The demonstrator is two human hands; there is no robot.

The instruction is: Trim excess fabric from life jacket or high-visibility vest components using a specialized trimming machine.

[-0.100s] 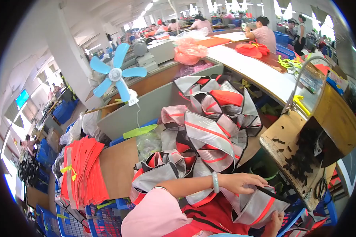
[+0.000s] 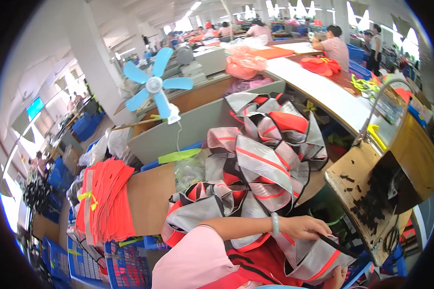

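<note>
A grey fabric strip (image 2: 318,257) with an orange-red stripe and black edging is held up in front of me at the lower right. My left hand (image 2: 306,227), a pale green bangle on its wrist, closes its fingers over the strip's upper edge. Lower down, my right hand (image 2: 340,275) pinches its bottom edge; most of that hand is cut off or behind the cloth. The strip runs back into a large tangled heap of similar banding (image 2: 265,164), looped and folded, just beyond my left forearm. Red cloth (image 2: 260,262) lies below the strip.
A stack of orange-red fabric pieces (image 2: 106,204) tied with yellow lies left on cardboard (image 2: 152,195). Blue baskets (image 2: 125,269) stand below. A blue-bladed fan (image 2: 154,85) is behind. At right, a worn wooden board (image 2: 354,168) carries black scraps and scissors (image 2: 391,238). Other people sit farther off.
The whole view has shifted a little, so the surroundings sit farther right in the picture. Both hands keep their hold on the strip, with barely any change of pose.
</note>
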